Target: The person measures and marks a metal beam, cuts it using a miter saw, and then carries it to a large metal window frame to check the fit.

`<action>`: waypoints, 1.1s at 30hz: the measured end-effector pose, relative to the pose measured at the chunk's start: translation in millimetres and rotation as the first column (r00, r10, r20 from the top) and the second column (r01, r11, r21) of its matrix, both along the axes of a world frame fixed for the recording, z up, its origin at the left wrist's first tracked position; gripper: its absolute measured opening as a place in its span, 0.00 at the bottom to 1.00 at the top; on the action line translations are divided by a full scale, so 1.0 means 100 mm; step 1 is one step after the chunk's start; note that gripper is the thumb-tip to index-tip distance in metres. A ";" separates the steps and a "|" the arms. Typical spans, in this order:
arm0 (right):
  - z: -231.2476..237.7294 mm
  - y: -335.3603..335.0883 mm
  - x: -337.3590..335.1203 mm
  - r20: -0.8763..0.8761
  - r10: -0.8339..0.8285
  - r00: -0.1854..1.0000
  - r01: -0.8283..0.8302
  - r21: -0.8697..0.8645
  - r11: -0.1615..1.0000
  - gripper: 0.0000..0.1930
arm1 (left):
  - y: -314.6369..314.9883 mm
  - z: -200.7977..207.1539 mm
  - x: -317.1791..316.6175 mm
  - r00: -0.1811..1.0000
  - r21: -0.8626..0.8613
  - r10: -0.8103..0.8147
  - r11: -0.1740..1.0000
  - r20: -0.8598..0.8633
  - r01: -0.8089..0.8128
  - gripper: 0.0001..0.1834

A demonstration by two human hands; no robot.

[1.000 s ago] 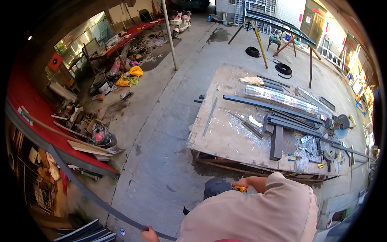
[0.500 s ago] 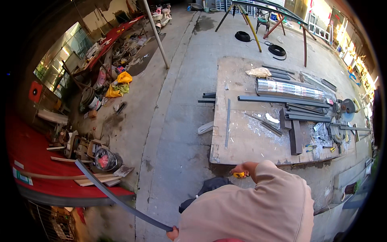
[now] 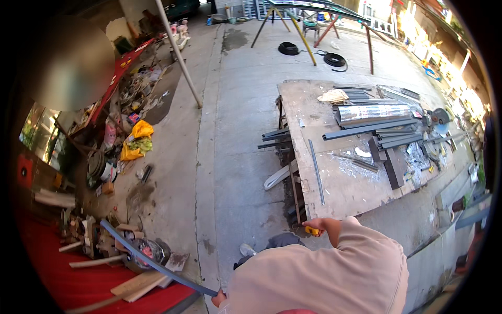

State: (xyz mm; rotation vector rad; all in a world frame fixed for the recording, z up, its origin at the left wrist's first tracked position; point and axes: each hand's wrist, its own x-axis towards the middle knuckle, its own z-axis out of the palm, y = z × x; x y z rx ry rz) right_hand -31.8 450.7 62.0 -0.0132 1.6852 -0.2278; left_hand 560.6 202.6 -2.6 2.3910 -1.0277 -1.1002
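My left hand [image 3: 218, 299] is closed round one end of a long grey metal profile [image 3: 157, 266]. The profile slants away to the left, above wooden boards and a bundle in clear plastic. In my right hand [image 3: 329, 225] is a small yellow tape measure [image 3: 312, 231], gripped beside the near left corner of the worktable [image 3: 334, 204]. A thin grey strip [image 3: 316, 170] lies on the tabletop just beyond that hand. My beige sleeve and back hide much of the near area.
Grey profiles [image 3: 400, 137], a wrapped roll [image 3: 374, 113] and a cutting saw [image 3: 440, 119] are on the table. Other profiles [image 3: 274, 137] jut from its left side. Two black coils [image 3: 334, 60] lie on the concrete near a trestle frame [image 3: 303, 36]. Boards [image 3: 137, 285] lie at lower left.
The view has swung, so the table now sits slanted and its left side shows. My right hand with the tape measure is at the corner; the profile remains in my left hand.
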 end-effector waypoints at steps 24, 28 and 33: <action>-0.17 -3.54 -2.46 -0.211 -0.118 0.970 0.054 -0.288 0.956 0.32 | -4.35 0.88 -3.53 0.901 -0.370 -0.429 0.828 0.068 0.422 0.12; 0.19 -4.50 -3.05 -0.359 -0.039 0.932 -0.132 -0.440 0.888 0.34 | -4.91 0.91 -4.07 0.844 -0.410 -0.516 0.746 0.144 0.526 0.11; -0.13 -4.89 -3.30 -0.453 -0.203 0.868 -0.060 -0.500 0.864 0.35 | -5.85 0.61 -4.80 0.823 -0.287 -0.564 0.780 0.065 0.556 0.11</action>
